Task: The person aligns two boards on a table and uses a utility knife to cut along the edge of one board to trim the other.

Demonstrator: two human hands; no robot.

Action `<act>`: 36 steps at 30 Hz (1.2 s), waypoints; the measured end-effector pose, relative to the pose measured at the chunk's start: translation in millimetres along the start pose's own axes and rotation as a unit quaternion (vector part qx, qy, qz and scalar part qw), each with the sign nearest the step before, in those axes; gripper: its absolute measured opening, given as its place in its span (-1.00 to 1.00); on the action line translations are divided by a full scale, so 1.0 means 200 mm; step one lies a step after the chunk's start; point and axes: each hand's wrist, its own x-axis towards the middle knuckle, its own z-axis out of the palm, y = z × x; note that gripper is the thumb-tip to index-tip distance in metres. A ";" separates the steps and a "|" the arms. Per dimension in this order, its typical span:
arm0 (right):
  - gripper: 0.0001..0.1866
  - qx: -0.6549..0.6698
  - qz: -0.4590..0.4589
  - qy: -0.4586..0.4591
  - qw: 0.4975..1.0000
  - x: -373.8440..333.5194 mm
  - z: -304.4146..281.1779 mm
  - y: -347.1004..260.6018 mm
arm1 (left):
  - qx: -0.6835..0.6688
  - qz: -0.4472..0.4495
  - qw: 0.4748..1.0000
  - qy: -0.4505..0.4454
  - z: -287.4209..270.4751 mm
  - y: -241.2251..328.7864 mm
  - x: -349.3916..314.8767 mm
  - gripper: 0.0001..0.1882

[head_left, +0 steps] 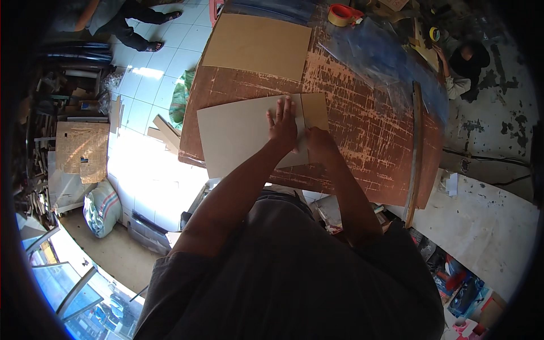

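A large pale grey board point(238, 130) lies on the scratched red-brown table point(362, 127) in front of me. My left hand point(282, 126) presses on it with the palm down and fingers stretched, close to its right edge. A narrow part of a tan board point(315, 109) shows along that edge, apparently from beneath the grey one. My right hand point(322, 145) is closed over the tan part, right beside the grey edge. Its fingers hide whatever they grip.
Another tan board point(255, 46) lies at the table's far left. Yellow tape rolls point(340, 15) and clear plastic sheeting point(371, 54) are at the far side. A long wooden strip point(417, 144) runs along the right. Another person point(469, 62) sits far right; someone's legs point(136, 25) show far left.
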 end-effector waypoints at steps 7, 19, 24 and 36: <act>-0.48 0.019 -0.031 0.081 0.996 0.10 -0.14 -0.09 | 0.016 -0.010 1.000 -0.025 -0.05 0.01 -0.01 0.59; -0.49 -0.019 -0.041 0.081 0.996 0.24 -0.04 -0.13 | 0.015 -0.001 0.999 -0.038 -0.04 0.01 -0.02 0.57; -0.50 0.001 -0.017 0.033 0.999 0.06 -0.06 -0.13 | -0.006 -0.009 1.000 -0.026 -0.05 0.00 -0.02 0.57; -0.51 -0.003 0.000 0.029 1.000 -0.58 0.25 0.19 | 0.006 -0.002 1.000 -0.027 -0.04 0.01 -0.02 0.58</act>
